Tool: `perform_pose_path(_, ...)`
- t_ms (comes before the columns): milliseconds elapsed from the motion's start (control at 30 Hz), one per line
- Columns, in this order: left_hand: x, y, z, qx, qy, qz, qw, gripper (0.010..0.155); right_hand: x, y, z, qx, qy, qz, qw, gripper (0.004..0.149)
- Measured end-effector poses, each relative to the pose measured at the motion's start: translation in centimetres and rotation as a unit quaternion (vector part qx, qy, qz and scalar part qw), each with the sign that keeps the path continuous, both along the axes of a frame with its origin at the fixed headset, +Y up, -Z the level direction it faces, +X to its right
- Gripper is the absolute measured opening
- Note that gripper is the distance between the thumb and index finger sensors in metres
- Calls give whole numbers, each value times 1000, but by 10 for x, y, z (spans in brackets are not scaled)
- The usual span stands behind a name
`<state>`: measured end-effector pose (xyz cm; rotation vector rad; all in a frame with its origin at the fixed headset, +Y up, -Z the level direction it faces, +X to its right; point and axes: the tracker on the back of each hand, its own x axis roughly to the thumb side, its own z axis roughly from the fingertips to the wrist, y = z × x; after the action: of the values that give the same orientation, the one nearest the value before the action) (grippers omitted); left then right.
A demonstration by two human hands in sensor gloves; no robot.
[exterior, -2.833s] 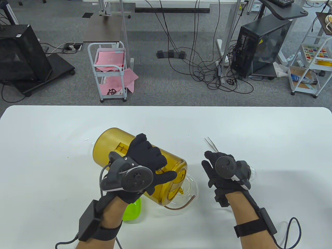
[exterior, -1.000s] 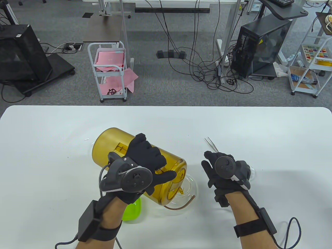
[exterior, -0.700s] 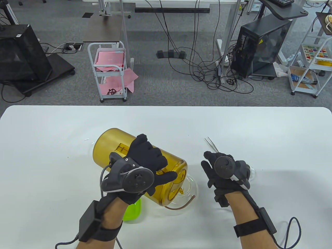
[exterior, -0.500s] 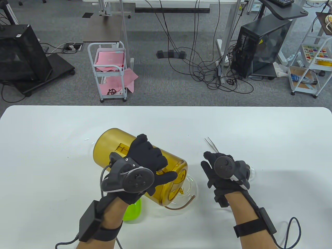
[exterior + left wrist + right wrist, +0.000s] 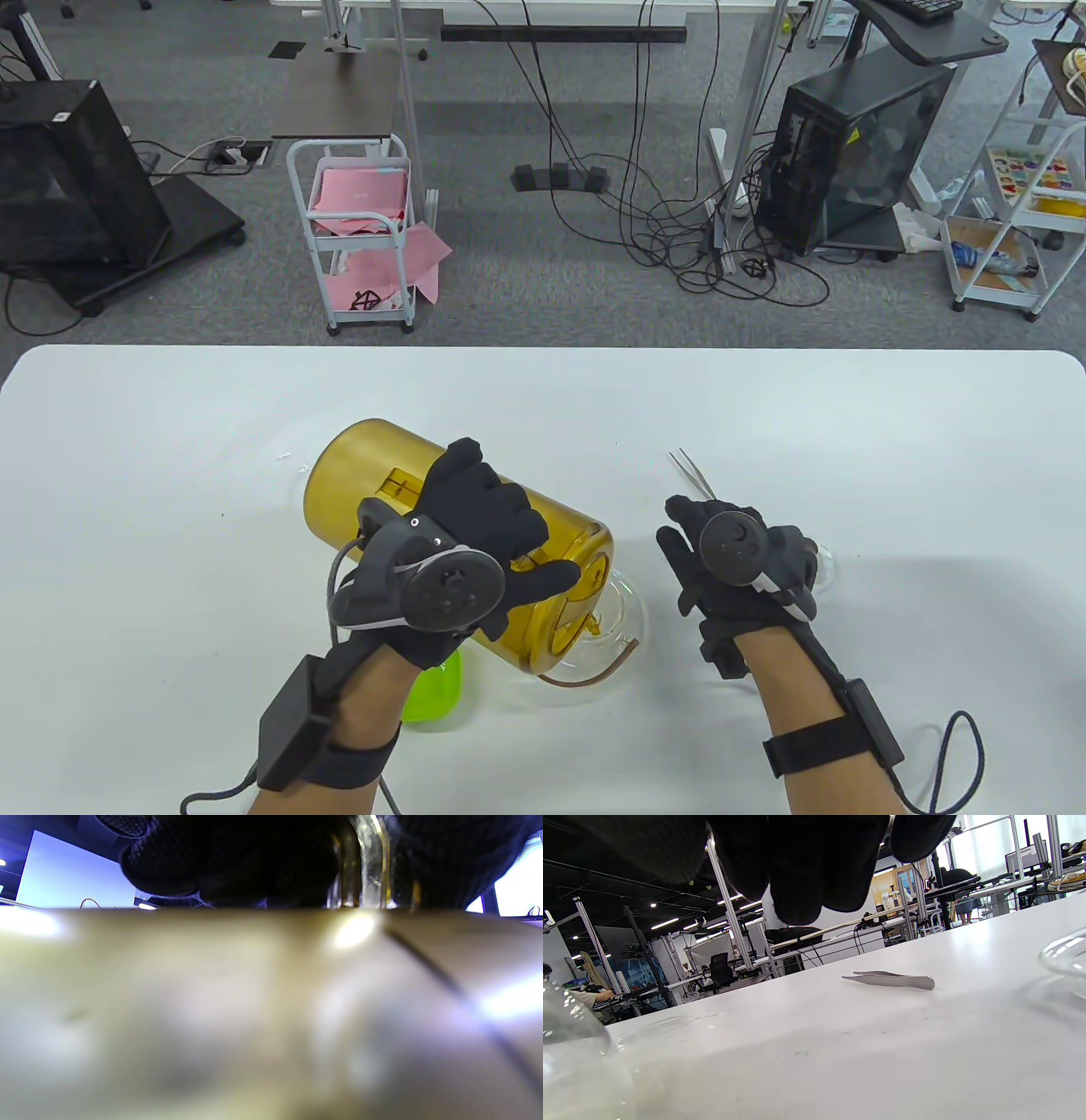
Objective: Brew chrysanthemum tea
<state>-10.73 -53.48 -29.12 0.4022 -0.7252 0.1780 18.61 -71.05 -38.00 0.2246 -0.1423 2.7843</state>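
Note:
A large amber pitcher [image 5: 399,484] lies tilted, its mouth down over a clear glass teapot [image 5: 635,613] near the table's front middle. A thin amber stream runs from the spout into the teapot. My left hand [image 5: 496,531] grips the pitcher by its handle, thumb stretched along the lid end. In the left wrist view the pitcher [image 5: 254,1014] fills the frame, and the gloved fingers [image 5: 237,857] curl round the handle [image 5: 367,861]. My right hand [image 5: 691,552] hovers to the right of the teapot with relaxed fingers, holding nothing.
Metal tweezers [image 5: 691,475] lie just beyond the right hand, also seen as tweezers [image 5: 888,980] flat on the table. A small clear glass piece [image 5: 825,562] sits under the right hand's outer side. A lime-green lid [image 5: 433,692] lies below the left wrist.
The left hand has shifted very slightly on the tilted pitcher. The right hand and everything on the table have stayed put.

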Motion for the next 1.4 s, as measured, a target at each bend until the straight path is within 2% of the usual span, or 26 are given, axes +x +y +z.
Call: perform_pose_path(1400,2,-1,-1,-4,-3,-1,1000,50,5,-3,-3,0,-4,-4,1000,56)
